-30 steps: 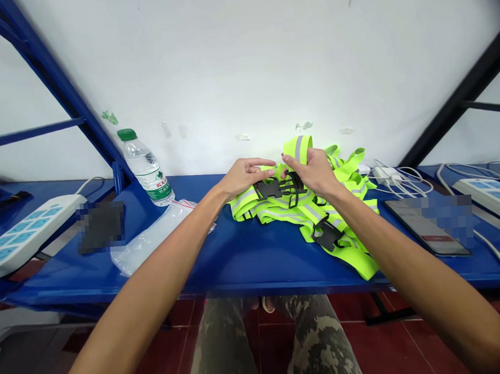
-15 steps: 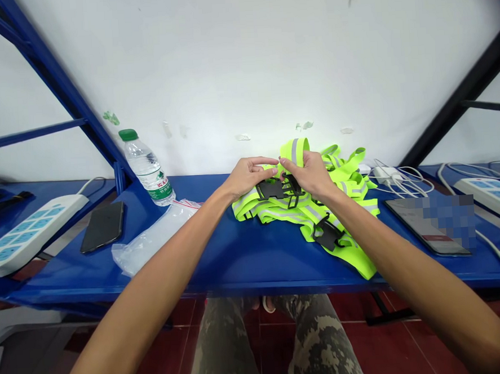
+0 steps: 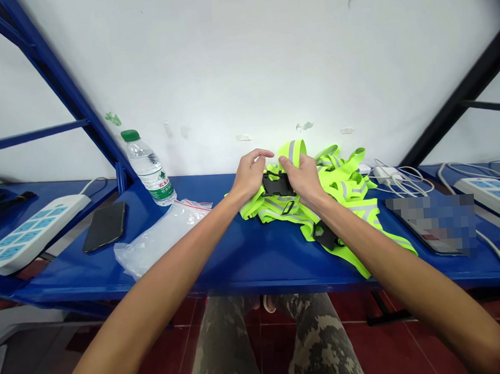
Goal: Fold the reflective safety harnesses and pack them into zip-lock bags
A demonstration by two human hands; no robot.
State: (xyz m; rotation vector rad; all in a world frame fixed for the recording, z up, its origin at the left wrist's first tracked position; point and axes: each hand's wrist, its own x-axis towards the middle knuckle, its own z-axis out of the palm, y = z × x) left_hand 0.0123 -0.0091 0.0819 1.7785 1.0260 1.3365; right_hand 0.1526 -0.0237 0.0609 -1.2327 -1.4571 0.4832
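Observation:
A heap of neon-yellow reflective straps with grey stripes lies on the blue table. Near its left end, a black side-release buckle sits between my hands. My left hand is closed on a strap at the buckle's left side; its index finger and thumb stick out above, and its lower fingers are hidden. My right hand pinches a strap beside the buckle's right end, with a strap loop standing up over the fingers. Another black buckle lies partly under my right forearm.
Left of the straps are a clear zip bag, a water bottle and a black phone. A tablet and white cables lie to the right. Power strips flank both sides, and a white wall stands behind.
My left index finger and thumb have lifted away from my right fingertips. The buckle has turned flatter and faces me more fully. A strap end now shows right of my right forearm.

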